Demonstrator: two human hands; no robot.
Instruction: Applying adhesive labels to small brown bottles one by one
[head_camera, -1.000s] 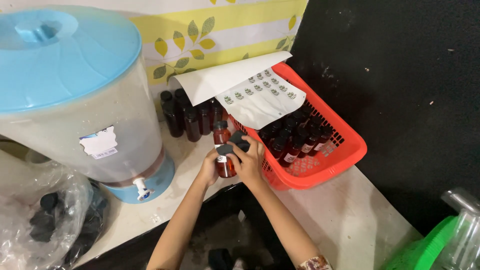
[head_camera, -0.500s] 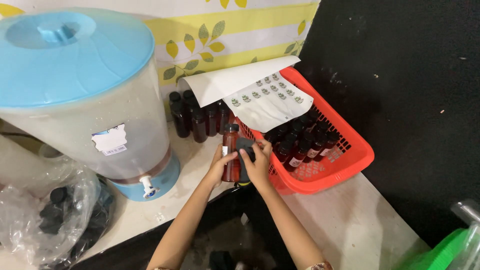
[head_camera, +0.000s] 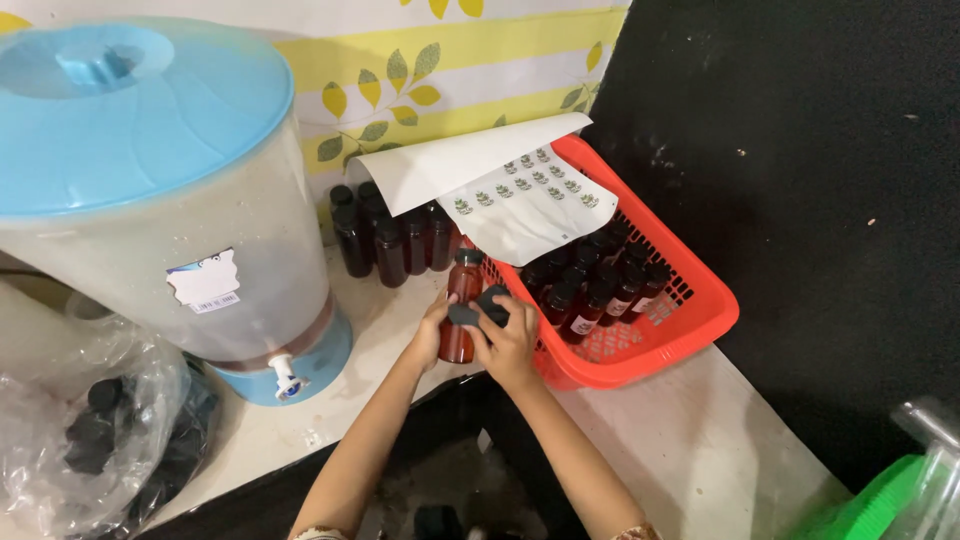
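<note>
My left hand (head_camera: 428, 338) grips a small bottle of reddish-brown liquid (head_camera: 462, 290), upright on the white counter beside the red basket (head_camera: 700, 325). My right hand (head_camera: 512, 342) lies against the bottle's front and pinches black caps (head_camera: 490, 304) in its fingertips. The basket holds several capped dark bottles (head_camera: 600, 290). A curled white sticker sheet (head_camera: 510, 190) lies over the basket's far end.
A large translucent drink dispenser with a blue lid (head_camera: 130, 120) and a white tap (head_camera: 283, 378) stands at the left. More capped bottles (head_camera: 390, 235) stand against the wall. A clear bag of black caps (head_camera: 90, 435) lies lower left. A green container (head_camera: 875, 500) is lower right.
The bottle has moved slightly toward the basket and now stands upright. My right hand has shifted across its front with the black caps. The view has shifted a little.
</note>
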